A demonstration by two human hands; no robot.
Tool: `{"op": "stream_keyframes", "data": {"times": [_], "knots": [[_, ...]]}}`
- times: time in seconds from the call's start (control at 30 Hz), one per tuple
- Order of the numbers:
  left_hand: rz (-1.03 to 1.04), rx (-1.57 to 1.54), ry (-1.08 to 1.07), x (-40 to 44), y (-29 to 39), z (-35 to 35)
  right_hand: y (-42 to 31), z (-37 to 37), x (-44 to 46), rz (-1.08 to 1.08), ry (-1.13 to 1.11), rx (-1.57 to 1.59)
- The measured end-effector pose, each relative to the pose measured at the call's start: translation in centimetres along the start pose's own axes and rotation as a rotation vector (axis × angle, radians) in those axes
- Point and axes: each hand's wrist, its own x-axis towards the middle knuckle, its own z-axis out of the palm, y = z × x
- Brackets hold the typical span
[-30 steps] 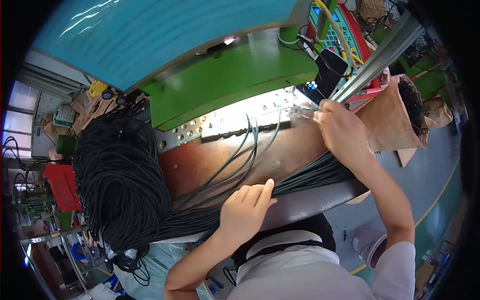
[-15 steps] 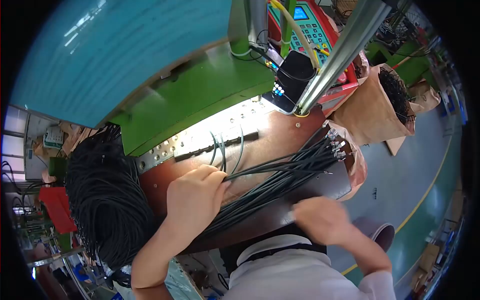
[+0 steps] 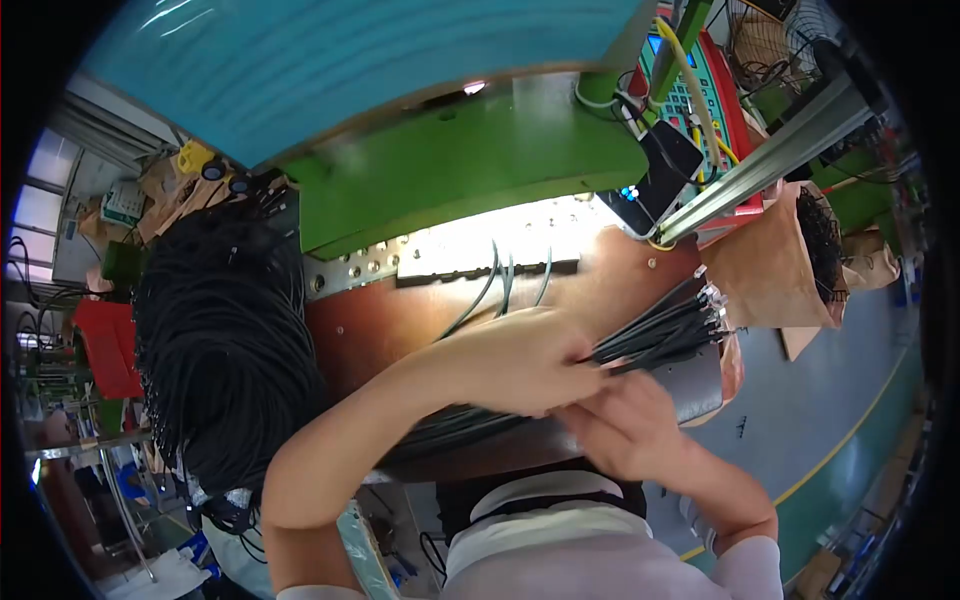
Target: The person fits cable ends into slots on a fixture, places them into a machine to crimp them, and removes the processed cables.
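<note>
My left hand (image 3: 535, 362) reaches across the bench, its fingers curled closed around black cables. Those cables belong to, or lie over, a cable bundle (image 3: 665, 330) with metal-tipped ends at the right. Against the left fingertips is my right hand (image 3: 630, 425), fingers pressed together; what they pinch is hidden. Behind the hands, a few thin dark cables (image 3: 490, 290) run up into a dark slotted strip (image 3: 488, 272) under the bright light. The rest of the bundle passes beneath my left forearm along the bench's front edge.
A green machine beam (image 3: 450, 165) spans above the brown bench top (image 3: 375, 320). At the left hangs a thick mass of black cables (image 3: 225, 330). A slanted metal post (image 3: 770, 160), a keypad controller (image 3: 690, 85) and a paper sack (image 3: 770, 265) stand at the right.
My left hand has moved right along the cables. My right hand has come up from the bench's front edge to meet it. The camera view has shifted slightly.
</note>
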Motion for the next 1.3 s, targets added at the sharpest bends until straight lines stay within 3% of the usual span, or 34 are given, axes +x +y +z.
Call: {"op": "stream_keyframes", "data": {"times": [0.07, 0.13, 0.17, 0.2, 0.23, 0.3, 0.4, 0.5, 0.53, 0.63, 0.73, 0.77, 0.8, 0.9, 1.0, 1.03, 1.13, 1.17, 1.3], "knots": [[0.021, -0.143, -0.100, 3.9, 1.6, 0.3, 1.8, 2.6, -1.8, 0.170, -0.044, 0.092], [0.104, -0.287, -0.069, 5.0, 3.5, 1.3, 2.0, 2.0, -1.7, 0.137, -0.238, -0.218], [0.088, -0.642, -0.176, 4.7, 3.9, 2.4, 2.5, 1.8, -0.9, 0.232, -0.157, -0.120], [0.030, -0.749, -0.092, 2.5, 5.8, 2.7, 3.5, 1.7, 0.3, 0.336, -0.078, -0.020], [0.114, -1.001, -0.059, 1.9, 5.1, 5.6, 4.4, 1.5, 1.6, 0.449, 0.007, 0.078], [0.070, -1.273, -0.051, -1.7, 4.9, 8.0, 6.0, 2.5, 4.5, 0.315, -0.029, -0.169], [0.021, -1.471, 0.277, -2.8, 2.0, 13.1, 8.9, 6.8, 6.6, 0.107, -0.215, -0.246], [-0.013, -1.555, 0.446, -3.5, -0.4, 14.8, 10.3, 7.3, 7.0, 0.035, -0.409, -0.098], [-0.018, -1.521, 0.491, -3.9, -0.9, 15.0, 9.7, 6.2, 6.4, 0.180, -0.250, 0.025], [-0.014, -1.435, 0.606, -4.3, -2.0, 15.6, 9.2, 2.7, 3.8, 0.204, -0.235, 0.227], [-0.014, -1.484, 0.634, -3.8, -2.7, 16.0, 6.2, 0.8, 2.9, 0.300, -0.186, 0.139], [-0.029, -1.491, 0.611, -3.6, -2.8, 16.1, 5.6, 0.8, 2.4, 0.230, -0.080, 0.053], [-0.045, -1.475, 0.582, -3.5, -2.8, 16.2, 5.3, 1.1, 2.6, 0.008, -0.002, -0.036], [-0.112, -1.491, 0.541, -4.0, -2.5, 15.9, 4.3, 1.7, 3.3, -0.077, -0.088, -0.118], [0.025, -1.307, 0.991, -4.5, -3.1, 16.5, 5.4, 3.4, 2.4, 0.187, 0.021, -0.008], [0.091, -1.262, 1.020, -4.9, -3.4, 16.1, 4.9, 3.8, 3.4, 0.260, 0.065, 0.040], [0.048, -1.361, 0.875, -5.8, -3.4, 15.2, 3.2, 6.2, 4.7, 0.472, -0.018, 0.382], [0.078, -1.282, 0.922, -5.6, -3.6, 15.2, 3.0, 6.4, 4.9, 0.418, 0.015, 0.399], [-0.027, -1.441, 0.851, -6.0, -3.8, 14.3, 3.6, 6.3, 4.2, 0.309, -0.016, 0.387]]}}
